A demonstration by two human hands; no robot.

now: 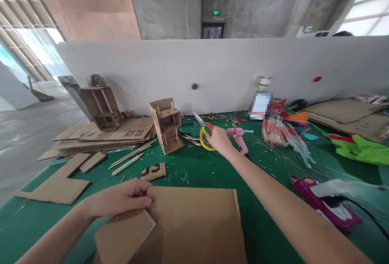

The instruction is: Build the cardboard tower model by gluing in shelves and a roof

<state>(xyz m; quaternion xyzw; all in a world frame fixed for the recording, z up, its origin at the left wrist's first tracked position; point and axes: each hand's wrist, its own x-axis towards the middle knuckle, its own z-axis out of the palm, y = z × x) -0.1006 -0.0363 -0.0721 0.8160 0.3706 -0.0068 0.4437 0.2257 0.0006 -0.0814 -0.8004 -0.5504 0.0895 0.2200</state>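
Observation:
My right hand (219,139) is stretched far out over the green table and is closed around the yellow handles of a pair of scissors (203,131), whose blades point up and left. My left hand (123,197) rests on the near edge of a large brown cardboard sheet (194,223), fingers curled with the thumb pressed on a folded flap. A small cardboard tower model (166,125) stands just left of the scissors. A pink glue gun (239,137) lies right of my right hand.
Flat cardboard pieces (57,185) and a stack of cardboard with another model (101,108) lie at the left. Wooden sticks (130,159), pliers (191,137), bags of sticks (275,131), a purple tool (325,203) and green cloth (361,150) sit on the green mat (197,171). A white partition runs behind.

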